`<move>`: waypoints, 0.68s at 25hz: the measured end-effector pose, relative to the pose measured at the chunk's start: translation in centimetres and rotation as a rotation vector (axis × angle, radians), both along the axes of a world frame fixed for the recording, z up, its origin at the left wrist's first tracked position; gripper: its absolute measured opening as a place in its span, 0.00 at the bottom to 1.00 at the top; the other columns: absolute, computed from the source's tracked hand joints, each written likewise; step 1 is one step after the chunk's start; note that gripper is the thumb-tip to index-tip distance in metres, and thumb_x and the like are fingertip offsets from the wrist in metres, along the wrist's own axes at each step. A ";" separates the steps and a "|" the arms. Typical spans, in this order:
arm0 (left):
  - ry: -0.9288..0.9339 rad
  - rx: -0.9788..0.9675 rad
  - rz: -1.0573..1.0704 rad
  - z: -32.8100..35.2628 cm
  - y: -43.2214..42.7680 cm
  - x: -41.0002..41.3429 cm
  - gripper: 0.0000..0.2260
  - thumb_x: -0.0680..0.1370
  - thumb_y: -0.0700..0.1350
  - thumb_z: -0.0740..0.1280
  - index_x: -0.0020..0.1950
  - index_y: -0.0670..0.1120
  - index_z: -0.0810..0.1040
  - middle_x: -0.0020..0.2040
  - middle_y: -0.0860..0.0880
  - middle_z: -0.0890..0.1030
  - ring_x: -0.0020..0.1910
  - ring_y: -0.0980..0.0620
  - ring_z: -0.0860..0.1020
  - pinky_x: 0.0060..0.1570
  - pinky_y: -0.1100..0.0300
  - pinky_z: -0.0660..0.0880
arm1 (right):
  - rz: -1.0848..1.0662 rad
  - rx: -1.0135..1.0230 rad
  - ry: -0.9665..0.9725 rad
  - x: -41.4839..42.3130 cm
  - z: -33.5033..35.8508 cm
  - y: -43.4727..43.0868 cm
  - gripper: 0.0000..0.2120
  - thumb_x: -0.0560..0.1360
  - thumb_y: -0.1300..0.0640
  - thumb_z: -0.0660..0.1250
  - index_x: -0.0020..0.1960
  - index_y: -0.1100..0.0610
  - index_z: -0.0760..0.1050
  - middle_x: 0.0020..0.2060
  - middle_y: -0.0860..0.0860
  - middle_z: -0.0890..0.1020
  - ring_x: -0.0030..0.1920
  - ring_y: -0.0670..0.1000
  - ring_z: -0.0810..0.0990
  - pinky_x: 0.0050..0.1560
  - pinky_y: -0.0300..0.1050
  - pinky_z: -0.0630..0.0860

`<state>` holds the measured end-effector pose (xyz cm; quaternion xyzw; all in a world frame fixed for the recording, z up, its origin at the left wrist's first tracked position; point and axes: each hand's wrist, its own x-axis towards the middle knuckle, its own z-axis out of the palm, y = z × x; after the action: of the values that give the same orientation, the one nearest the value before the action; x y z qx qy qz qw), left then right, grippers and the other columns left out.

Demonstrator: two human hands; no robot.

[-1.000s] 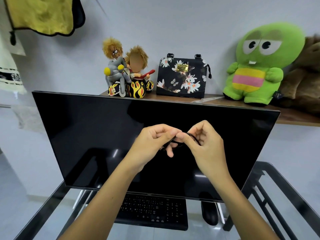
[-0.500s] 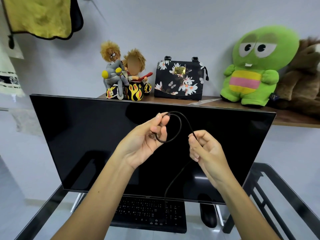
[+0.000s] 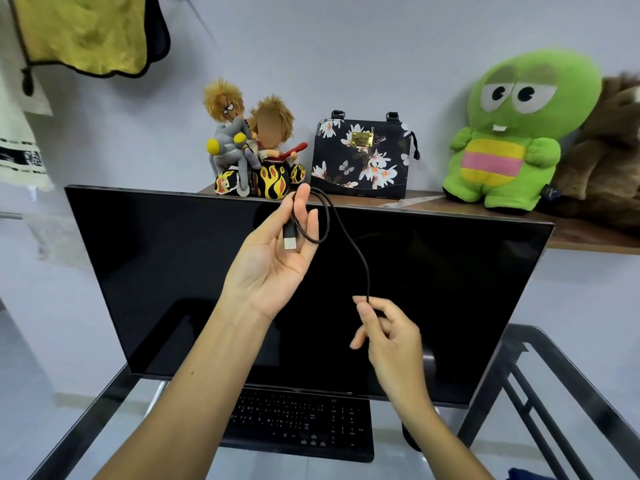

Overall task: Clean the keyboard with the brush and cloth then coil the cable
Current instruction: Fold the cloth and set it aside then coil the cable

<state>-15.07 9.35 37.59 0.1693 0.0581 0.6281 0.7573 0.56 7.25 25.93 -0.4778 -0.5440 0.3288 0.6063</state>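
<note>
Glass-topped desk (image 3: 86, 427), black monitor (image 3: 173, 254) behind: coiling the thin black cable (image 3: 349, 237).
Cable arcs from its silver-tipped USB plug (image 3: 290, 239) downward; best to feed even, untwisted loops leftward; left hand (image 3: 273, 261) is half open, palm up, fingers nipping one small loop; right hand (image 3: 388, 334) pinches the run between thumb and forefinger; flat black keyboard (image 3: 298, 424) lies on the desk below.

Bright, even indoor light; shadows on the wall (image 3: 346, 46) are soft and faint. The black monitor (image 3: 173, 271) carries dim reflections (faint pale patches low down). The keyboard (image 3: 298, 424) beneath sits dimmer. Wide-angle lens bows the edges; focus is sharp.
</note>
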 end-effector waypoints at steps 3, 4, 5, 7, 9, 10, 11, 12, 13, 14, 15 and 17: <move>0.076 0.065 0.119 -0.4 0.2 0.0 0.12 0.79 0.38 0.62 0.62 0.39 0.74 0.50 0.46 0.84 0.42 0.52 0.85 0.44 0.57 0.82 | -0.056 0.150 -0.394 -0.2 -0.4 -0.5 0.09 0.77 0.45 0.61 0.54 0.43 0.76 0.23 0.48 0.75 0.23 0.45 0.72 0.28 0.34 0.67; 0.149 0.097 0.186 -0.6 0.3 -0.1 0.12 0.78 0.38 0.63 0.62 0.39 0.73 0.51 0.46 0.84 0.45 0.49 0.85 0.45 0.56 0.82 | -0.064 0.200 -0.491 -0.2 -0.4 -0.7 0.10 0.76 0.42 0.61 0.53 0.44 0.76 0.23 0.46 0.73 0.23 0.45 0.70 0.27 0.32 0.64; 0.247 0.130 0.255 -0.9 0.4 -0.1 0.12 0.78 0.38 0.63 0.62 0.40 0.73 0.52 0.46 0.84 0.48 0.46 0.84 0.47 0.54 0.82 | -0.061 0.255 -0.549 -0.3 -0.3 -1.0 0.12 0.75 0.40 0.63 0.52 0.45 0.78 0.22 0.43 0.71 0.23 0.44 0.69 0.28 0.29 0.62; 0.471 0.215 0.368 -1.5 0.4 -0.4 0.11 0.77 0.37 0.64 0.59 0.40 0.74 0.53 0.45 0.84 0.50 0.44 0.84 0.50 0.52 0.81 | -0.026 0.407 -0.593 -0.5 0.4 -1.6 0.13 0.73 0.42 0.65 0.50 0.48 0.81 0.24 0.36 0.71 0.25 0.40 0.68 0.31 0.27 0.63; 0.746 0.379 0.445 -2.3 0.4 -0.8 0.08 0.76 0.34 0.65 0.55 0.38 0.76 0.50 0.43 0.85 0.52 0.46 0.83 0.50 0.52 0.81 | -0.034 0.611 -0.642 -0.6 1.4 -1.9 0.12 0.75 0.46 0.66 0.49 0.52 0.83 0.30 0.35 0.77 0.28 0.37 0.68 0.34 0.33 0.67; 0.892 0.481 0.449 -2.8 0.3 -1.0 0.07 0.76 0.33 0.66 0.53 0.37 0.76 0.49 0.41 0.85 0.53 0.46 0.83 0.49 0.51 0.81 | -0.049 0.683 -0.644 -0.6 1.9 -1.9 0.11 0.76 0.49 0.66 0.48 0.53 0.83 0.33 0.38 0.81 0.30 0.37 0.70 0.34 0.37 0.69; 1.021 0.572 0.418 -3.2 0.1 -1.1 0.07 0.75 0.34 0.67 0.52 0.37 0.76 0.49 0.41 0.85 0.52 0.46 0.83 0.48 0.49 0.81 | -0.058 0.712 -0.623 -0.5 2.6 -1.8 0.10 0.76 0.50 0.66 0.47 0.54 0.83 0.36 0.40 0.83 0.32 0.37 0.74 0.36 0.39 0.70; 1.130 0.637 0.367 -3.5 -0.1 -1.2 0.07 0.75 0.36 0.68 0.52 0.38 0.77 0.48 0.42 0.85 0.50 0.45 0.84 0.47 0.48 0.81 | -0.056 0.704 -0.576 -0.4 3.2 -1.7 0.09 0.76 0.52 0.65 0.47 0.54 0.83 0.39 0.40 0.84 0.36 0.38 0.78 0.38 0.40 0.72; 1.213 0.672 0.311 -3.8 -0.3 -1.3 0.07 0.75 0.38 0.68 0.51 0.39 0.77 0.46 0.44 0.85 0.43 0.45 0.84 0.45 0.47 0.81 | -0.032 0.660 -0.506 -0.3 4.0 -1.6 0.08 0.76 0.53 0.65 0.46 0.53 0.82 0.40 0.41 0.84 0.40 0.39 0.80 0.41 0.39 0.74; 1.263 0.682 0.250 -4.0 -0.5 -1.3 0.07 0.75 0.39 0.68 0.51 0.38 0.76 0.43 0.46 0.86 0.35 0.45 0.83 0.43 0.45 0.81 | 0.006 0.588 -0.418 -0.2 4.8 -1.5 0.06 0.76 0.54 0.66 0.44 0.52 0.81 0.39 0.42 0.84 0.41 0.40 0.81 0.42 0.37 0.75; 1.275 0.681 0.179 -4.1 -0.6 -1.3 0.06 0.77 0.39 0.66 0.50 0.38 0.75 0.40 0.46 0.85 0.27 0.48 0.79 0.40 0.45 0.81 | 0.049 0.503 -0.321 -0.1 5.4 -1.3 0.05 0.75 0.53 0.66 0.43 0.50 0.80 0.38 0.45 0.83 0.39 0.42 0.82 0.41 0.35 0.74; 1.187 0.658 0.003 -4.1 -0.9 -1.3 0.04 0.79 0.40 0.63 0.47 0.39 0.74 0.41 0.43 0.85 0.21 0.55 0.71 0.34 0.54 0.79 | 0.065 0.380 -0.208 0.3 6.0 -0.8 0.05 0.74 0.50 0.67 0.41 0.48 0.76 0.35 0.52 0.80 0.35 0.48 0.79 0.37 0.41 0.73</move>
<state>-16.42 8.44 33.53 0.7070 0.2698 0.4148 0.5052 0.84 6.40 31.92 -0.3688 -0.6710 0.1886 0.6150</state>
